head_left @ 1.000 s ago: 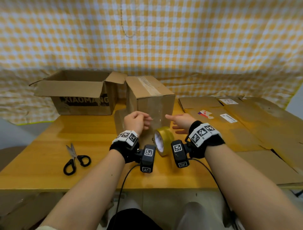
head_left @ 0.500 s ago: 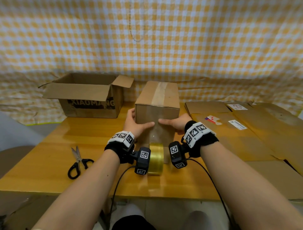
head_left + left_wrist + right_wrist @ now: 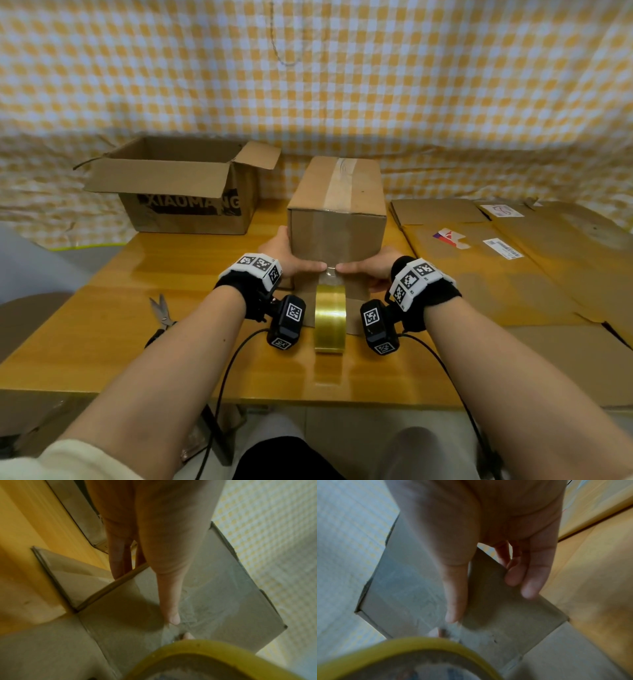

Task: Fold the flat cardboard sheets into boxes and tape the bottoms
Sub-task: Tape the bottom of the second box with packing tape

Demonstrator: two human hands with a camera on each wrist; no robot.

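A brown cardboard box (image 3: pixel 337 236) stands on the table with a clear tape strip (image 3: pixel 339 185) running over its top and down the near face. My left hand (image 3: pixel 294 262) and right hand (image 3: pixel 370 267) lie on the near face from either side. Both thumbs are straight and meet tip to tip on the tape. The left thumb (image 3: pixel 171 608) presses the taped face, with the fingers laid along the left side. The right thumb (image 3: pixel 455 601) does the same, with its fingers at the right edge. A yellow tape roll (image 3: pixel 330 317) stands on edge just in front, between my wrists.
An open box printed XIAOMANG (image 3: pixel 185 192) sits at the back left. Scissors (image 3: pixel 164 313) lie at the left, partly behind my forearm. Flat cardboard sheets (image 3: pixel 513 260) cover the right side of the wooden table (image 3: pixel 171 274). A checked cloth hangs behind.
The box, angled a second ago with my hands just off it, now stands square to me. Both hands have settled on its near face and the thumbs have slid together over the tape.
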